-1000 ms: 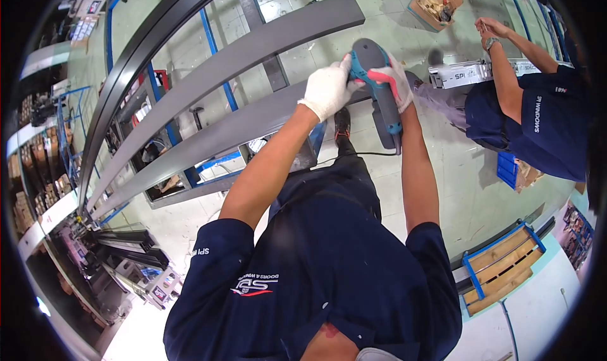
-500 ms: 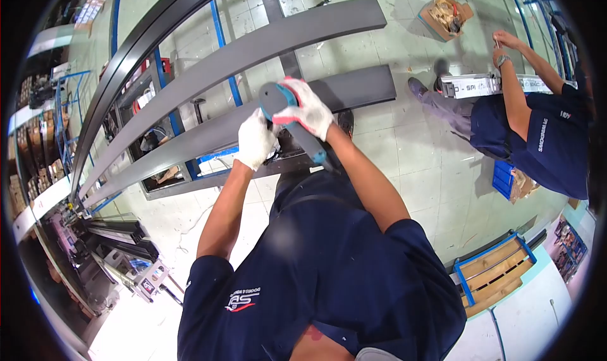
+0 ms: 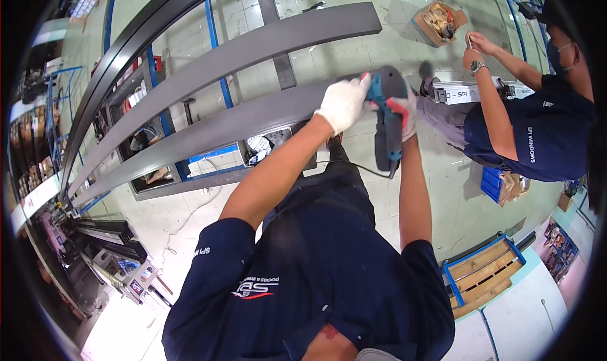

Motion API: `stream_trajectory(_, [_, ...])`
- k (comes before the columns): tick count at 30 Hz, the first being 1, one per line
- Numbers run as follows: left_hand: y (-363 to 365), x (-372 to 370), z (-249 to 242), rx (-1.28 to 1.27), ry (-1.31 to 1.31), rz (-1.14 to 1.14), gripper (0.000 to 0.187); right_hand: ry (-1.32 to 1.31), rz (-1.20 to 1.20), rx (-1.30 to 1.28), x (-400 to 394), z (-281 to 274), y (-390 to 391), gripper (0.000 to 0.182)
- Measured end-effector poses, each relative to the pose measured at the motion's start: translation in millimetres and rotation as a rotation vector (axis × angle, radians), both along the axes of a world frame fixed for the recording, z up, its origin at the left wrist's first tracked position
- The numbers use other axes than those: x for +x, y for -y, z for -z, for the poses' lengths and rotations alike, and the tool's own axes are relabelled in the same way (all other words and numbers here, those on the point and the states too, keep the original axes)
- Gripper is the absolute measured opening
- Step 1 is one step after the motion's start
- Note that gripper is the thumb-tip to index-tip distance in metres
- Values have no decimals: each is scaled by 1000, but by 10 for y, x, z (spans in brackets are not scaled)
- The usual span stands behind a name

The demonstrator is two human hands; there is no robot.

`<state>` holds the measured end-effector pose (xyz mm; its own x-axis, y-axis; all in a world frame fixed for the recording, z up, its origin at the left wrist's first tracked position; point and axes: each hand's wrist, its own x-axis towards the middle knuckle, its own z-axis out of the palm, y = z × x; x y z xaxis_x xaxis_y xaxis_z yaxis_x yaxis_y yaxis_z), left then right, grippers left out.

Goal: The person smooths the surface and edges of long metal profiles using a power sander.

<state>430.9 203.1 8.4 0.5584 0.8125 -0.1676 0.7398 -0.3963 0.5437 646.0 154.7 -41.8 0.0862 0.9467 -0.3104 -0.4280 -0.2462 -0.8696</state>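
A teal and black power sander [image 3: 387, 94] is at the right end of the nearest long grey metal bar [image 3: 240, 117]. My right hand [image 3: 406, 112], in a white glove with red on it, is wrapped around the sander's body. My left hand [image 3: 341, 105], gloved too, grips the sander's head from the left side. The sander's dark handle points toward me, and a black cord [image 3: 360, 165] trails from its end. Whether the pad touches the bar is hidden beneath the head.
A second grey bar [image 3: 284, 35] and a black profile [image 3: 136, 35] lie farther off on a frame with blue rails [image 3: 219, 54]. At right, a co-worker [image 3: 537, 121] holds something small near a white-labelled profile [image 3: 452, 93]. A cardboard box [image 3: 438, 24] sits on the floor.
Both my hands and the sander have moved right along the nearest bar to its right end. The sander's handle has swung to point more directly toward me.
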Motion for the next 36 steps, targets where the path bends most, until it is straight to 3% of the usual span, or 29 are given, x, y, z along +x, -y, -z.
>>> stream_trajectory(6, [-364, -61, -18, 22, 9, -105, 70, 193, -191, -40, 68, -40, -544, 73])
stream_trajectory(10, [-272, -598, 19, 25, -85, -202, 59, -77, -238, -32, -652, -181, -725, 71])
stream_trajectory(14, [108, -1185, -66, 9, -35, -269, 42, -120, -285, 13, -1301, -97, -467, 76])
stream_trajectory(15, [224, -1261, -109, 32, -18, -275, 41, 72, -290, 127, -1396, 110, -375, 78])
stream_trajectory(16, [356, -1311, -92, -48, -43, -297, 57, 163, -279, 155, -1447, -47, -217, 84])
stream_trajectory(18, [542, -1265, -86, -24, -71, -244, 68, 476, -344, 216, -1307, -76, -26, 92])
stream_trajectory(20, [612, -1075, -20, 5, -8, -222, 47, 413, -247, 196, -1105, -33, 211, 96])
stream_trajectory(22, [536, -771, 11, -21, -13, -130, 58, 383, -143, 179, -797, -84, 343, 90])
stream_trajectory(26, [111, -98, 27, 82, 46, 10, 65, -8, 84, 32, -252, -112, 181, 84])
stream_trajectory(28, [-196, 120, 36, 40, 8, 78, 86, 62, 34, -102, 61, -20, -45, 78])
stream_trajectory(31, [-503, 168, 85, 57, -23, 2, 71, 91, -28, -94, 195, 137, -475, 71])
stream_trajectory(36, [-496, -339, -80, 44, -67, -152, 62, -104, -224, -36, -439, -359, -832, 62])
